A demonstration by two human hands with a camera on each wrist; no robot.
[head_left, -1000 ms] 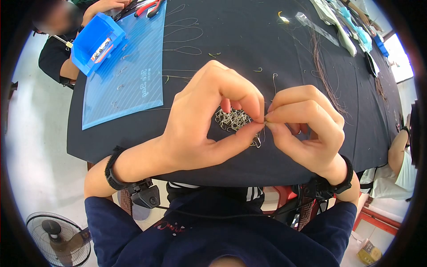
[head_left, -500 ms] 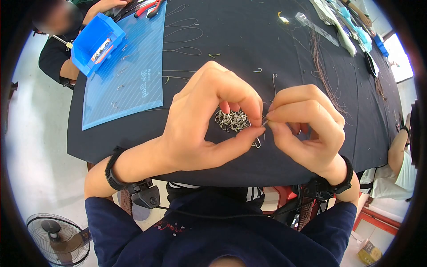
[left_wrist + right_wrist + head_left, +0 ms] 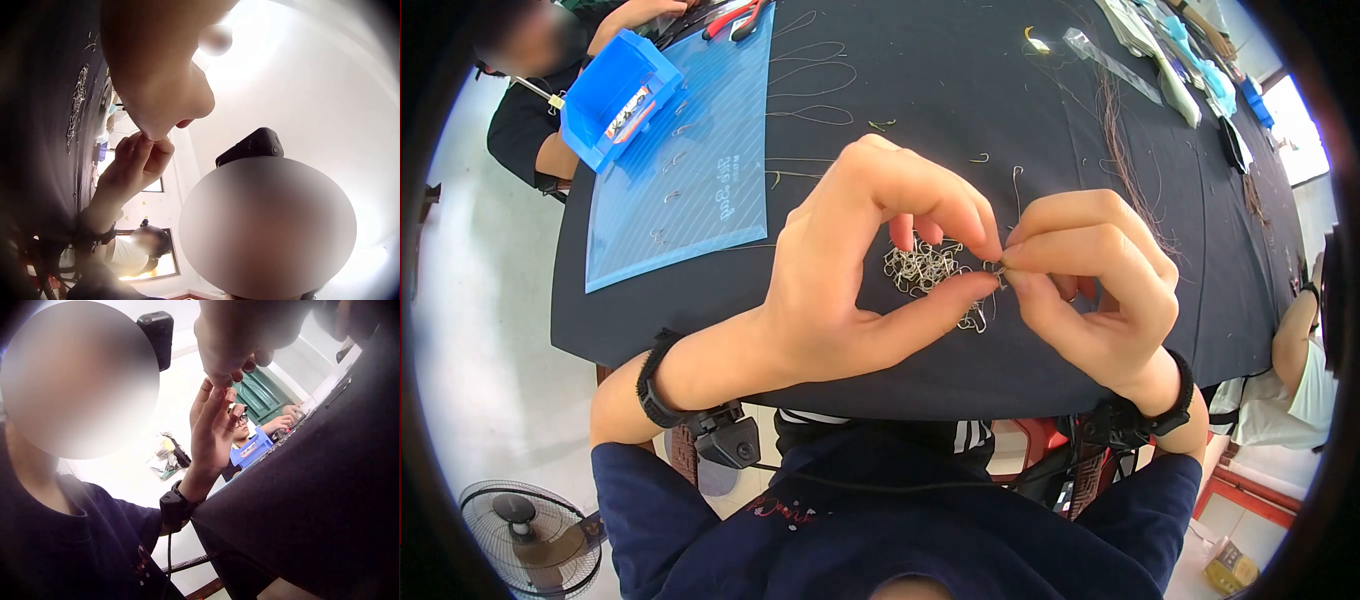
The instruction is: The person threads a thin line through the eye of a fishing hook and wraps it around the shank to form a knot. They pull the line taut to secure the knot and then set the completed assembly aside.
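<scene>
Both hands meet over a black table [image 3: 1000,100], pinching one small metal hook [image 3: 998,268] between them. My left hand [image 3: 988,268] holds it between thumb and forefinger, its other fingers raised. My right hand [image 3: 1012,272] pinches the same hook from the right, its fingers curled. Just beneath lies a pile of silver hooks [image 3: 920,268]. In the left wrist view, the right hand [image 3: 140,159] touches the tip of the left hand [image 3: 156,69], and the pile of hooks [image 3: 78,106] shows on the cloth. The right wrist view shows the left hand [image 3: 212,425] reaching up to the right hand [image 3: 237,337].
A blue cutting mat [image 3: 690,170] with a blue bin [image 3: 615,95] on it lies at the far left, with red pliers [image 3: 735,15] beyond. Loose hooks and line are scattered about, and brown strands [image 3: 1125,160] lie at the right. Other people sit at the far left [image 3: 530,120] and at the right [image 3: 1300,360]. A fan [image 3: 530,535] stands on the floor.
My left forefinger and thumb have shifted slightly on the hook, closing nearer to the right fingertips. The right hand has hardly moved.
</scene>
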